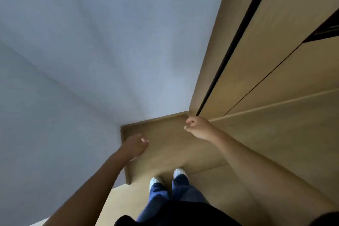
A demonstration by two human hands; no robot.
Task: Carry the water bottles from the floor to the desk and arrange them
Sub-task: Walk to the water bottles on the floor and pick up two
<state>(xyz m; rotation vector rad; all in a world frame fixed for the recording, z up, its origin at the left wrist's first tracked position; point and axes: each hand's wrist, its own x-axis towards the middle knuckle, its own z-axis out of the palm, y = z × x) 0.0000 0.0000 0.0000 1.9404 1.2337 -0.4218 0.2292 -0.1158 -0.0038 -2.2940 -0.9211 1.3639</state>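
wall (82,51): pale grey-white with a bluish cast, plain; no pattern
wardrobe (275,64): light tan wood tone; thin black gaps between its panels
floor (170,145): warm tan wood, faint grain, much the same tone as the wardrobe
shoes (178,172): white
trousers (165,200): blue denim
top (176,214): black, plain

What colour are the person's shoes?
The shoes are white, seen in the head view.
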